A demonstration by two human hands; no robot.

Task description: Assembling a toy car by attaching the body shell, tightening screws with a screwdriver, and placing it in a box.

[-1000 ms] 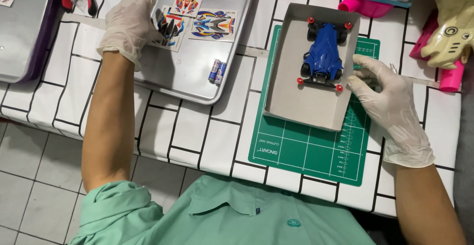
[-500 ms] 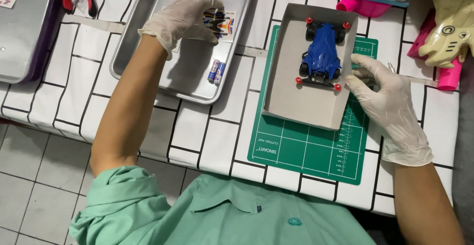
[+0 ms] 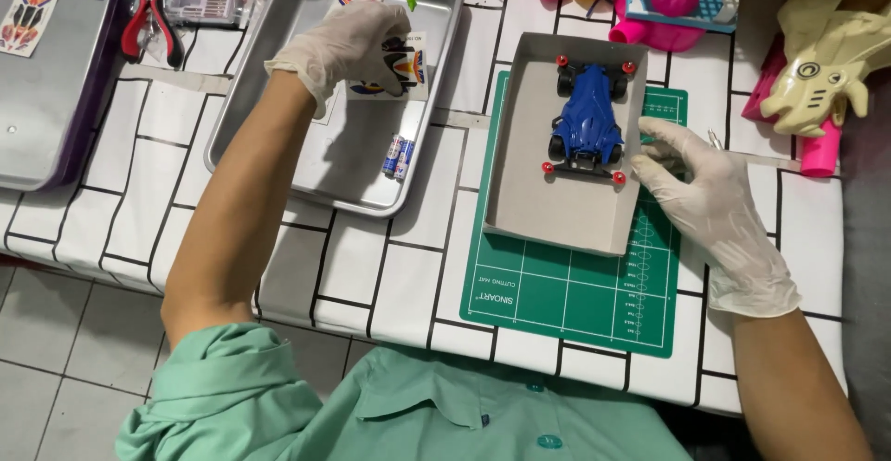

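— We get a bright, even picture here; the light seems to fall from above, soft and white.

— We agree. Just below the fingers of the left hand [image 3: 348,45] the metal tray [image 3: 278,80] carries a soft grey shadow of the arm, and a pale sheen runs along its rim.

— Beside the fingers of the right hand [image 3: 710,206] we see the grey cardboard tray [image 3: 566,220] shaded along its inner walls.

— Focus holds sharp across the tabletop; we notice no motion blur on either glove.
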